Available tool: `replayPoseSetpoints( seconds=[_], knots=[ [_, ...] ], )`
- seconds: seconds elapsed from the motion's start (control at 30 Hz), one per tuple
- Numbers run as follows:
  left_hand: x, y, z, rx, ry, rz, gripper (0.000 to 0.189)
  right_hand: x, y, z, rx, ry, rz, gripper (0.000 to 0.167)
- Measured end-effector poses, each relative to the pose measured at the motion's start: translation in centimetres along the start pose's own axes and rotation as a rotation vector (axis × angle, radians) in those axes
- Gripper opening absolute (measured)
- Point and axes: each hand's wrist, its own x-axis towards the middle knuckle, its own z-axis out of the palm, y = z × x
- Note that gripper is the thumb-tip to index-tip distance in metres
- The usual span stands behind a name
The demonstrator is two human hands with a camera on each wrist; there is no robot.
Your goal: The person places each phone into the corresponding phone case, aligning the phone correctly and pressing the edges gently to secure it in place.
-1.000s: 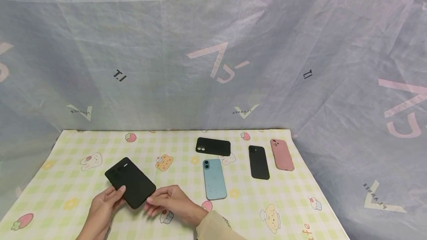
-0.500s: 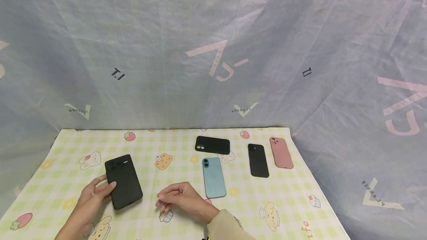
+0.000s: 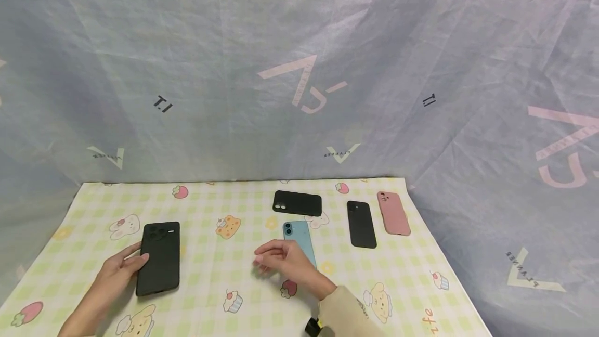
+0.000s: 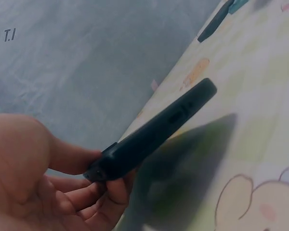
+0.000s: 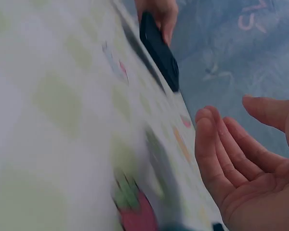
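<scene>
My left hand (image 3: 117,270) pinches a black phone (image 3: 159,259) by its left edge, thumb on top and fingers beneath. In the left wrist view that phone (image 4: 154,130) is tilted above the cloth and casts a shadow under it. Its camera bumps face up at the far end. My right hand (image 3: 287,261) holds nothing; its fingers are loosely bent with the thumb apart from them, as the right wrist view shows. In the head view it covers the lower part of a light blue phone (image 3: 299,235) lying on the cloth.
Behind the blue phone lies a black phone case (image 3: 298,203) with camera holes. Farther right are a smaller black phone (image 3: 361,224) and a pink phone case (image 3: 393,213). The checked tablecloth (image 3: 210,269) reaches back to a grey-blue fabric backdrop (image 3: 224,92).
The right hand has let go of the black phone's corner and moved right, over the blue phone. The left hand has carried the phone left and turned it nearly straight.
</scene>
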Motion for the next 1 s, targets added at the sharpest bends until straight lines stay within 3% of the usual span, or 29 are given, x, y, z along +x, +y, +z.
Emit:
replayPoseSetpoints(
  seconds=[0.23, 0.37, 0.73, 1.0],
  knots=[
    [0.2, -0.2, -0.5, 0.022, -0.036, 0.019, 0.078, -0.1, -0.6, -4.1, -0.337, 0.061, -0.104, 0.028],
    [0.4, -0.4, -0.7, 0.032, -0.033, 0.024, 0.077, 0.1, -1.4, -6.4, -0.465, 0.097, -0.154, 0.026],
    [0.8, -0.7, -1.1, 0.094, -0.045, 0.037, 0.077, 2.0, -3.0, -12.7, -0.682, 0.16, -0.159, 0.022],
    [1.2, -0.7, -0.9, 0.31, 0.028, 0.103, 0.092, 4.3, -3.4, -16.0, -0.776, 0.162, -0.091, 0.026]
  ],
)
